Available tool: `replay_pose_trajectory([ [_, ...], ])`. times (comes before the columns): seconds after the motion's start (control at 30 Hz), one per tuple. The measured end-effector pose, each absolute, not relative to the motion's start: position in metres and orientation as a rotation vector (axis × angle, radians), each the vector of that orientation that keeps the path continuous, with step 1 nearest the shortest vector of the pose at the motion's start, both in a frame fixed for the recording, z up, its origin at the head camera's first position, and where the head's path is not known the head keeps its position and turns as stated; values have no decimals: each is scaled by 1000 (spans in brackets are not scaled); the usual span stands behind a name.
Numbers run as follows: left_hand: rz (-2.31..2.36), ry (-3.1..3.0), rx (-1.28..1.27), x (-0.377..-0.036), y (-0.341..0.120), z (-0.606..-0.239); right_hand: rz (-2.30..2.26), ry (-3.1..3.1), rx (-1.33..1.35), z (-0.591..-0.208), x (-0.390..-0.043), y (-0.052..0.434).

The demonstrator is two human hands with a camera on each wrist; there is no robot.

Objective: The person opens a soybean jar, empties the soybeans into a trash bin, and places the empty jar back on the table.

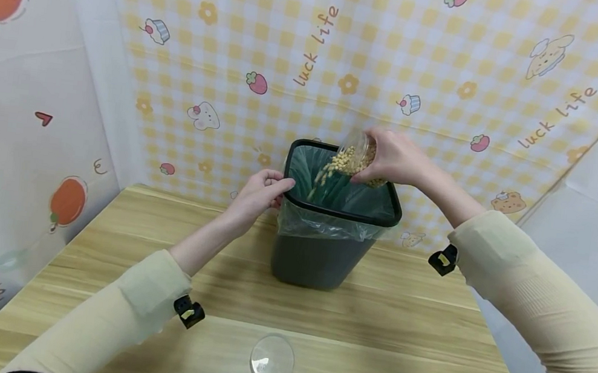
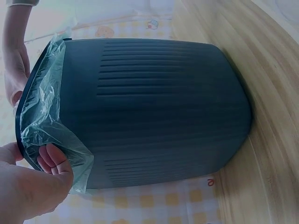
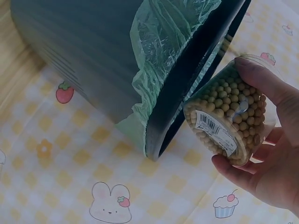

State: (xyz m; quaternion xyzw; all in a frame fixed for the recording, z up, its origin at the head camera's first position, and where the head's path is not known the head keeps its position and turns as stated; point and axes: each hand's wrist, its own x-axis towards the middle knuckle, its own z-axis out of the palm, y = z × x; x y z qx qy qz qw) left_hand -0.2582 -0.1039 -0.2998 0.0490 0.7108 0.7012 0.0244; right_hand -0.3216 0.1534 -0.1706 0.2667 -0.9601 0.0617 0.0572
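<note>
A dark grey trash bin [image 1: 318,261] stands on the wooden table, lined with a thin green plastic bag [image 2: 49,105] folded over its black rim. My left hand [image 1: 260,193] grips the rim at its left side, thumb on top and fingers outside against the bag. My right hand [image 1: 397,157] holds a clear plastic jar [image 3: 229,116] tipped over the bin's opening. Round, pale yellow soybeans [image 1: 342,161] spill from its mouth down into the bag, while many are still inside the jar. A barcode label [image 3: 216,132] shows on the jar.
A clear round lid [image 1: 272,360] lies on the wooden table [image 1: 369,352] near the front. Behind the bin hangs a yellow checked cloth [image 1: 222,81] with printed cartoons. White cloths close off both sides.
</note>
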Motion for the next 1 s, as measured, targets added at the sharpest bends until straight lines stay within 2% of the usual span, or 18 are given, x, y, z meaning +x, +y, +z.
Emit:
replay_pose_trajectory([
  [1.0, 2163, 2217, 148, -257, -104, -302, 154, -2952, 763, -165, -325, 159],
])
